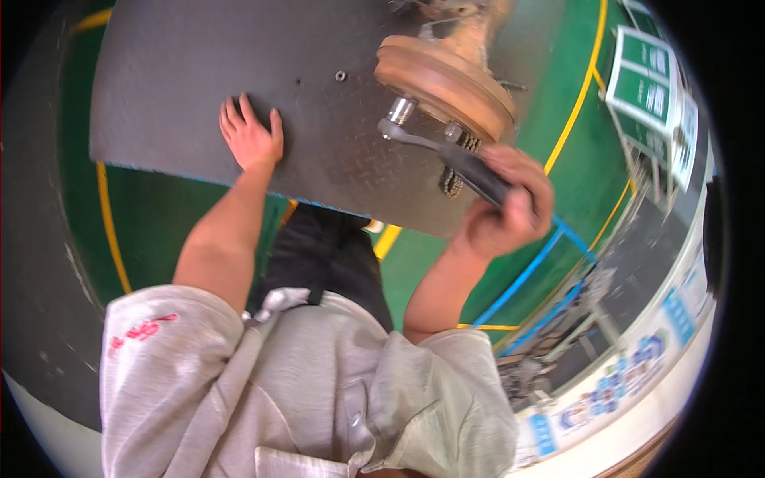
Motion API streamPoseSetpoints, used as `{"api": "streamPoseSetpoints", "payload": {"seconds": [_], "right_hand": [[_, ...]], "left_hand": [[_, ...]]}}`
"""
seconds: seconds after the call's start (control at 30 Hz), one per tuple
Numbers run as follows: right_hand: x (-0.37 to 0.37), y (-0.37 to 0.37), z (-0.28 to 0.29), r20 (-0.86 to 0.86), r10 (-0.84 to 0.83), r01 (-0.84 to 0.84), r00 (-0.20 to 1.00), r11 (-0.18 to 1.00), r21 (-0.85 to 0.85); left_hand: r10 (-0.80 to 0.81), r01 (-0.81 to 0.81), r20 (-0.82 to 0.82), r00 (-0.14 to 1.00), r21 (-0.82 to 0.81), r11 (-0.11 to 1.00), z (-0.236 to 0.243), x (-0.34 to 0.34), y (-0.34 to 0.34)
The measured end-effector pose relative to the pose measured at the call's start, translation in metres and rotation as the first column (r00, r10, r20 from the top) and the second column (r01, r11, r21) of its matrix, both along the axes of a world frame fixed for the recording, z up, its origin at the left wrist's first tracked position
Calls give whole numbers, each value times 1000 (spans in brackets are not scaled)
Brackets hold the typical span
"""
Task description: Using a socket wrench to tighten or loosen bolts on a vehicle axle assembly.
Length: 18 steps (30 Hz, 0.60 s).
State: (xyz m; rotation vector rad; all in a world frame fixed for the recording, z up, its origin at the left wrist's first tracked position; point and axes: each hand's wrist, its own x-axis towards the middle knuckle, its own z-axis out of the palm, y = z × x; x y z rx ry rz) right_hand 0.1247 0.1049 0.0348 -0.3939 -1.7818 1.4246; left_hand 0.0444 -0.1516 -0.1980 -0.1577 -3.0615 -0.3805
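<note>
My left hand point(249, 137) lies on the dark metal worktop point(171, 95), fingers spread, with a small nut point(341, 76) lying beyond it. My right hand point(510, 199) grips the black handle of a ratchet wrench point(470, 166), whose head carries a silver socket point(400, 110) set against a round rusty brown drum-like part point(442, 76). Beside the socket a bolt head point(453, 131) shows on the part's lower side, and a chain point(453, 182) hangs near it, partly hidden by the wrench.
The worktop's front edge runs below my hands, above a green floor point(502, 283) with yellow and blue lines. Green-and-white signs point(641, 72) on metal stands are at the upper right, and a printed white barrier or board point(606, 382) runs along the lower right.
</note>
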Motion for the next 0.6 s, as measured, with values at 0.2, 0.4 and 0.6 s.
{"api": "streamPoseSetpoints", "payload": {"seconds": [0.2,0.4,0.6], "right_hand": [[92,77,-37,-27,-179,155,983,908,-390],[143,110,-89,164,-228,271,960,604,-750],[116,110,-27,-260,-200,-82,945,621,-779]], "left_hand": [[42,-42,-6,999,2,999,-6,2,-11],[45,-45,3,999,27,999,-5,10,-7],[35,-35,-2,999,31,999,-8,10,-8]]}}
